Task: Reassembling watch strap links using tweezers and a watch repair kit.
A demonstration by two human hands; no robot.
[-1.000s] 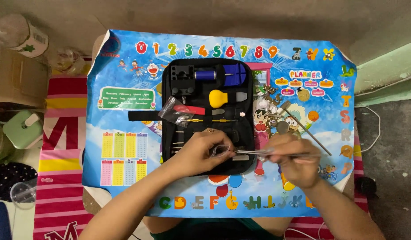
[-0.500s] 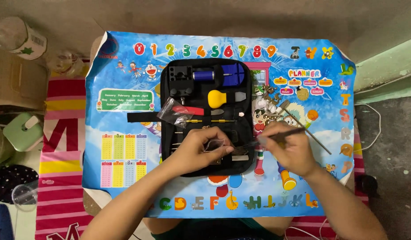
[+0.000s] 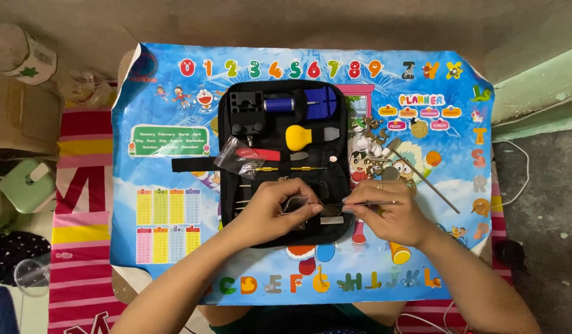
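Two bare hands meet over the lower part of an open black tool case [image 3: 227, 124]. Left hand [image 3: 275, 207] is curled, thumb and fingertips pinched on a small clear plastic bag [image 3: 296, 203] held just above the case's near edge. Right hand [image 3: 385, 213] is closed in a pinch on slim metal tweezers [image 3: 360, 204]; these lie nearly level, their tips pointing toward the left hand and reaching the mouth of the small bag. Whether the tips grip anything cannot be told. A ring shows on a right-hand finger.

Just beyond the left hand, inside the case: a second, larger clear plastic bag [image 3: 238, 158], crumpled, lying over a red-handled tool [image 3: 261, 154]. Beside it, a thin yellow-handled screwdriver [image 3: 279, 169]. Further out in the case: a yellow rounded knob tool [image 3: 301, 137], a blue holder [image 3: 321, 102], a blue cylinder [image 3: 278, 104], and a black block-shaped holder [image 3: 245, 102].

Beyond the right hand, outside the case: a cluster of small metal parts [image 3: 372, 139] and a small hammer [image 3: 422, 176] with its long handle running away to that hand's outer side.

Everything rests on a bright blue children's planner poster [image 3: 162, 124] printed with coloured digits and letters, laid on a red striped mat [image 3: 81, 133].
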